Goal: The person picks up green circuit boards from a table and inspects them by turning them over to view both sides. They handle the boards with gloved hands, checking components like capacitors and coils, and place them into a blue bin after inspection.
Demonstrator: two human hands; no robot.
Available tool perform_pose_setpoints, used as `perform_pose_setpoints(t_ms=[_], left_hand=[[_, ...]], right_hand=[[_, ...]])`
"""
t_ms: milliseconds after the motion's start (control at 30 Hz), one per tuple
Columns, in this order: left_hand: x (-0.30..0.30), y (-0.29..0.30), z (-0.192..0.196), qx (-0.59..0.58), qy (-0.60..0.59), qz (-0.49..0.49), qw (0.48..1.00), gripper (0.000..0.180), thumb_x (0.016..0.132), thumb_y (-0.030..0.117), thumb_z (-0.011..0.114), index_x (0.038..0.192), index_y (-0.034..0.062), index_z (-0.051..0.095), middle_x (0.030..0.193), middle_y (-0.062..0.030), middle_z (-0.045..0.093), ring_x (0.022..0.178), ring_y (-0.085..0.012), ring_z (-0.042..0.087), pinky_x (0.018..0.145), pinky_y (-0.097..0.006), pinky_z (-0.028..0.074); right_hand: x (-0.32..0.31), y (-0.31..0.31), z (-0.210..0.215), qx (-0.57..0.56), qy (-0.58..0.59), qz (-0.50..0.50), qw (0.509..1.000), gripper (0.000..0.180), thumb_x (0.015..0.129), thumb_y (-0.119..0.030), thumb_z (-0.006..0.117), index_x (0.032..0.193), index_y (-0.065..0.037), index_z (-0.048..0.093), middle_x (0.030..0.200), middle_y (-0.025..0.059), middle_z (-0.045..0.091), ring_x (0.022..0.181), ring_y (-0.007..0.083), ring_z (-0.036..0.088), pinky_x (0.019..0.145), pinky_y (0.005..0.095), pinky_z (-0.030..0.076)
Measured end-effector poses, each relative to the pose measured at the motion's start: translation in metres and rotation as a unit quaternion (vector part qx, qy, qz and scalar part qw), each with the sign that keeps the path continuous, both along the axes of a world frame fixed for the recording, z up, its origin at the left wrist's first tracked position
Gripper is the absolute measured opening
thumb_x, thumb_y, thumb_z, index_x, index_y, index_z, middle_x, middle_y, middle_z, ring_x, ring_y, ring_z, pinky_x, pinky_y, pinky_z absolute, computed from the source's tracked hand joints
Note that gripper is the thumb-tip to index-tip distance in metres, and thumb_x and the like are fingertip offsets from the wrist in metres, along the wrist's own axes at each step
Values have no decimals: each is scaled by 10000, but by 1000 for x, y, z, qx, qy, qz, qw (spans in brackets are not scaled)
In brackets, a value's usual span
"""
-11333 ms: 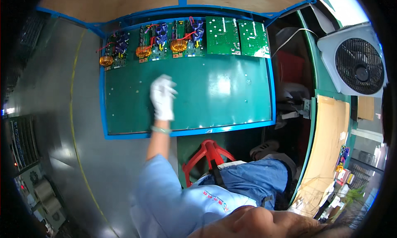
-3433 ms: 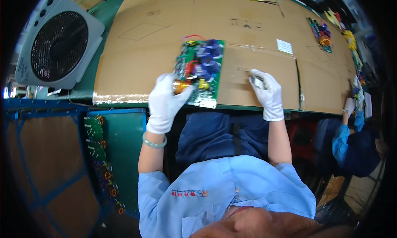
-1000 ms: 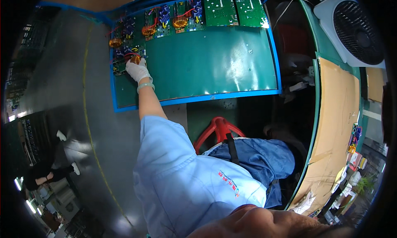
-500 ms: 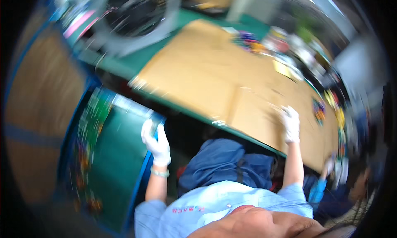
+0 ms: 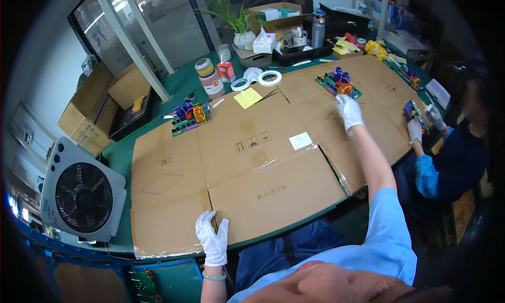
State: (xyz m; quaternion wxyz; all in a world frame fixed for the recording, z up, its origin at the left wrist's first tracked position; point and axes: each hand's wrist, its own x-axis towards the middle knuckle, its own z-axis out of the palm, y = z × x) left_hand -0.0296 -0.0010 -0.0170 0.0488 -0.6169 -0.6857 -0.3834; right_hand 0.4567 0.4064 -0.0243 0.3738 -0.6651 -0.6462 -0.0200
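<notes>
Cardboard (image 5: pixel 252 169) covers the table (image 5: pixel 181 82), left grip (image 5: pixel 213 240) spread and empty, right grip (image 5: pixel 349 112) at the coil (image 5: pixel 345 89) of the circuit board (image 5: pixel 329 85) just beyond it, can't tell if closed; pulling by the coil could strain joints.

Head cam, L of a fisheye pair, on wearer's head; looks down & fwd over card (image 5: pixel 163 219). Close: wearer's shirt (image 5: pixel 336 256), btm edge. L hand (image 5: pixel 211 240) low ctr, near; R hand (image 5: pixel 349 113) farther off. Bkgd: window (image 5: pixel 163 21) up top. Fan (image 5: pixel 84 190) far L, co-worker (image 5: pixel 450 169) far R. Frame rim dark, straight edges bent.
</notes>
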Motion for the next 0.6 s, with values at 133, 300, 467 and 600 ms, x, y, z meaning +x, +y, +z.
perform_pose_setpoints(t_ms=[133,300,467,600], left_hand=[[1,3,-1,-9,47,25,999,414,762,105,838,1128,39,658,1148,-181,660,1121,-376,609,1001,-479,474],[7,8,5,-24,60,39,997,392,760,94,831,1111,53,661,1131,-163,668,1117,-372,618,1000,-481,476],[13,9,10,-28,67,45,996,365,769,90,819,1093,48,656,1112,-158,673,1099,-374,628,996,-489,480],[16,15,9,-10,56,35,998,350,773,87,815,1081,46,655,1096,-160,674,1083,-378,635,981,-494,492]], right_hand=[[13,36,10,-28,-74,-103,992,427,928,-346,661,1324,-190,623,1254,195,627,1095,385,652,900,488,547],[7,52,38,-139,-68,-137,978,573,855,-327,729,1397,-215,577,1319,207,573,1127,402,639,947,488,532],[28,78,21,-202,-115,-68,970,756,746,-262,826,1439,-214,527,1378,193,573,1188,385,620,1009,465,511],[49,87,9,-163,-42,-63,984,726,653,-181,858,1321,-154,575,1303,191,639,1182,369,628,1003,437,512]])
